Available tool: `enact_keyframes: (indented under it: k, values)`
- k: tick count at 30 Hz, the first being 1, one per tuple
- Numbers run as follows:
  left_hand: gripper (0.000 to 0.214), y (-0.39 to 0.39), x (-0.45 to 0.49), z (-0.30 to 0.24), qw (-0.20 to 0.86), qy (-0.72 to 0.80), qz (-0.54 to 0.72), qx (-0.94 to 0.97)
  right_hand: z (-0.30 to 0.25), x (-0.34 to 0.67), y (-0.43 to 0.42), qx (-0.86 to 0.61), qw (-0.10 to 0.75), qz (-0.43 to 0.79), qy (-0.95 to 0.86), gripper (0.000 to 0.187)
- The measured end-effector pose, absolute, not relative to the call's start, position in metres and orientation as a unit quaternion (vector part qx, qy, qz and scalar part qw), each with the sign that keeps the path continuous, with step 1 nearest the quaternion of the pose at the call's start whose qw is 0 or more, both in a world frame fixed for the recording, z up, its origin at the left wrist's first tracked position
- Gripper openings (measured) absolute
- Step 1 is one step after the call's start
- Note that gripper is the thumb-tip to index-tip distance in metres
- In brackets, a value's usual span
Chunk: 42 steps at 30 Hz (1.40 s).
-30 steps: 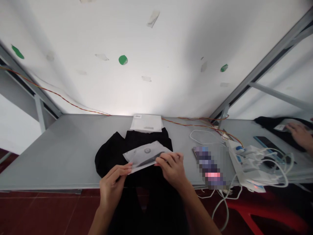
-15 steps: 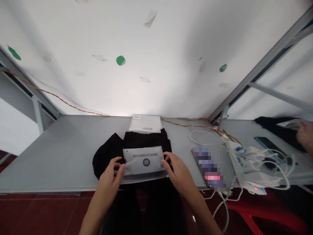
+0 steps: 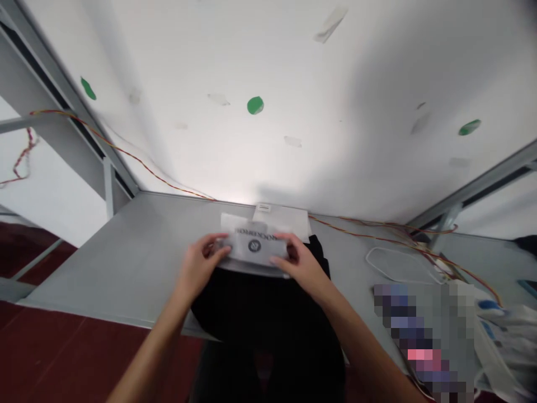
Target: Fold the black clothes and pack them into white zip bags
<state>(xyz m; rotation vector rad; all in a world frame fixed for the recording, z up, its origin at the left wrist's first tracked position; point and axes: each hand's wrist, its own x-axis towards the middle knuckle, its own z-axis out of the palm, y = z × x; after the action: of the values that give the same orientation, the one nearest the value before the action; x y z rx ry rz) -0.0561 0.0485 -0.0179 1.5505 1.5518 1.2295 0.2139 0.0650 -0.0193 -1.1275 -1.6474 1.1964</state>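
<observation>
A frosted plastic pouch (image 3: pixel 251 258) printed "ROCKBROS" upside down with a round dark logo is held level between my two hands, a little blurred by motion. My left hand (image 3: pixel 204 260) pinches its left end, thumb in front. At the right end my right hand (image 3: pixel 300 260) grips it the same way. Beneath and nearer to me lies black folded cloth (image 3: pixel 268 302) on the grey table (image 3: pixel 138 257). Behind the pouch, a white flat packet (image 3: pixel 293 217) with a small label lies against the wall, partly covered.
A phone with a blurred-out screen (image 3: pixel 413 330) lies at the right, beside a white power strip with plugs (image 3: pixel 499 336). A white cable loop (image 3: pixel 390 270) rests behind it. Red and yellow wires (image 3: pixel 146 168) run along the white wall (image 3: pixel 293 67) and the table's back edge.
Both hands have carried the pouch forward and up, off the black cloth toward the white packet, tilting it. The camera view has turned left; the other person's hand at right is out of view.
</observation>
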Motion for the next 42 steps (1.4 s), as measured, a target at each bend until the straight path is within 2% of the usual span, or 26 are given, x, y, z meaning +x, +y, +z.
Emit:
enact_keyframes:
  k: [3,6,10,14,16,18,21,26,30,32,35,36,39,42]
  values:
    - [0.041,0.109,-0.099,-0.011,0.226,0.627,0.420,0.616,-0.010,0.166,0.133,-0.469,0.383,0.429,-0.671,0.049]
    - [0.042,0.137,-0.118,-0.009,0.135,0.654,0.390,0.634,-0.008,0.159,0.168,-0.452,0.338,0.416,-0.713,0.057]
    - [0.029,0.127,-0.091,-0.011,0.057,0.567,0.312,0.761,-0.015,0.230,0.143,-0.498,0.327,0.301,-0.744,0.042]
    - [0.035,0.124,-0.035,-0.019,0.101,0.469,0.213,0.851,-0.036,0.308,0.085,-0.589,0.277,0.165,-0.741,0.058]
    - [0.035,0.132,-0.013,-0.024,0.121,0.448,0.180,0.867,-0.045,0.324,0.069,-0.594,0.245,0.139,-0.754,0.046]
    - [0.025,0.140,-0.001,-0.025,0.132,0.436,0.164,0.875,-0.049,0.327,0.065,-0.604,0.225,0.114,-0.756,0.027]
    - [0.011,0.138,0.001,-0.014,0.131,0.432,0.175,0.875,-0.041,0.322,0.068,-0.617,0.243,0.076,-0.745,0.013]
    - [0.011,0.096,-0.019,0.012,0.144,0.413,0.214,0.873,-0.032,0.325,0.042,-0.508,0.348,0.092,-0.782,0.017]
    - [0.016,0.048,-0.046,0.006,0.089,0.358,0.194,0.909,-0.047,0.320,-0.018,-0.455,0.317,0.092,-0.827,0.026]
    - [0.032,0.023,-0.064,-0.005,0.059,0.338,0.195,0.919,-0.054,0.310,-0.050,-0.439,0.283,0.086,-0.849,0.030]
    - [0.069,-0.010,-0.088,-0.020,0.055,0.308,0.134,0.940,-0.060,0.299,-0.080,-0.387,0.227,0.121,-0.885,0.060]
    - [0.074,-0.018,-0.094,-0.023,0.054,0.303,0.112,0.945,-0.062,0.298,-0.083,-0.372,0.214,0.130,-0.894,0.062]
    - [0.059,-0.032,-0.103,-0.028,0.046,0.313,0.107,0.943,-0.066,0.314,-0.077,-0.372,0.209,0.139,-0.894,0.045]
    - [0.048,-0.034,-0.100,-0.024,0.051,0.326,0.148,0.932,-0.060,0.343,-0.061,-0.395,0.212,0.173,-0.877,0.039]
